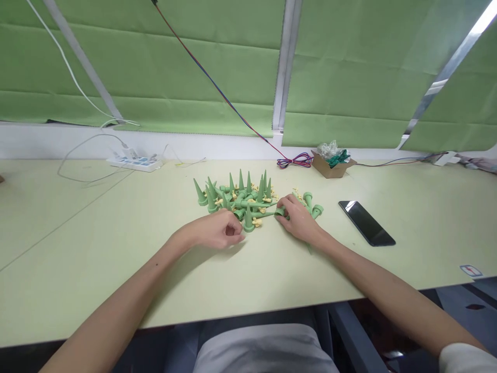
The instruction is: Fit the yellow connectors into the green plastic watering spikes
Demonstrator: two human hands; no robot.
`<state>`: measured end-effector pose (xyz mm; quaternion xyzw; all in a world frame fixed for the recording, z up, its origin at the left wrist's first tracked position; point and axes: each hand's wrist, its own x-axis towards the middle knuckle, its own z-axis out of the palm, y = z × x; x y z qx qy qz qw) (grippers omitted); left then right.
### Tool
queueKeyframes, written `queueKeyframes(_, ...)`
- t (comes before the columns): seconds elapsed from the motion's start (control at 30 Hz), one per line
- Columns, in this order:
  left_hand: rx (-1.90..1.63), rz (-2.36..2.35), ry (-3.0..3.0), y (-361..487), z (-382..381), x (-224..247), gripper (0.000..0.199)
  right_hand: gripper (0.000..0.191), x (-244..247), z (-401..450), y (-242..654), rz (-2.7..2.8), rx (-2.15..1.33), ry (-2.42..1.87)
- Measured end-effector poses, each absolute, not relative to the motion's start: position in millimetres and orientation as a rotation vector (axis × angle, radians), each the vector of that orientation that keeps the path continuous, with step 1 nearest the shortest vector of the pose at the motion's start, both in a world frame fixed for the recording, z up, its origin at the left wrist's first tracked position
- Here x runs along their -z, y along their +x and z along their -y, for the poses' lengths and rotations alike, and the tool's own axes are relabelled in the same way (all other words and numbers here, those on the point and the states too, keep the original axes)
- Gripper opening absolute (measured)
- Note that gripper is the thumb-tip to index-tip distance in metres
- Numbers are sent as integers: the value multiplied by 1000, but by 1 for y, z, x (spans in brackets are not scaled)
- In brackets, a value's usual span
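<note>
Green plastic cones (248, 217) with small yellow valve-like parts (257, 222) form a pile in the middle of the table, some upright and some lying down. My left hand (221, 229) is at the pile's front left edge, its fingers curled; whether anything is between them is hidden. My right hand (297, 217) has its fingers round the wide end of a green cone (279, 211) lying at the pile's right side. Just beyond that hand are a few more green cones (317, 211) with yellow parts.
A black phone (366, 223) lies to the right on the table (272, 280). At the back stand a cardboard box (332, 167) with plastic and green material, a coiled red-blue cable (295, 161) and a white power strip (135, 162).
</note>
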<state>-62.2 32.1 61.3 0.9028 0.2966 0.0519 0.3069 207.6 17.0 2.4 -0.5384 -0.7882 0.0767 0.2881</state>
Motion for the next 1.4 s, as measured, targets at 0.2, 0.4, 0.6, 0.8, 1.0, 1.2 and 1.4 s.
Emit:
queueKeyframes(0.2,-131,-787,2446,-65,-36,-51,22,15,-1,-17,209,2079,-182,-1410)
queueKeyframes(0.4,-165,-816,2446,-64,-36,-50,15,17,-1,-19,209,2041,-171,-1392)
queueKeyframes(0.6,-172,-782,2433,-64,-35,-48,22,17,-5,-16,208,1986,-162,-1336)
queueKeyframes(0.8,-212,-709,2351,-50,-23,-51,41,17,-17,-7,201,1858,-113,-1233)
queueKeyframes(1.0,-683,-880,2235,-23,-5,-34,35,16,-24,8,191,1865,-91,-958)
queueKeyframes(1.2,-950,-935,2087,-7,6,-17,30,19,-21,13,186,1975,-96,-748)
queueKeyframes(1.4,-975,-982,2153,-5,9,-18,35,22,-19,13,185,2038,-108,-656)
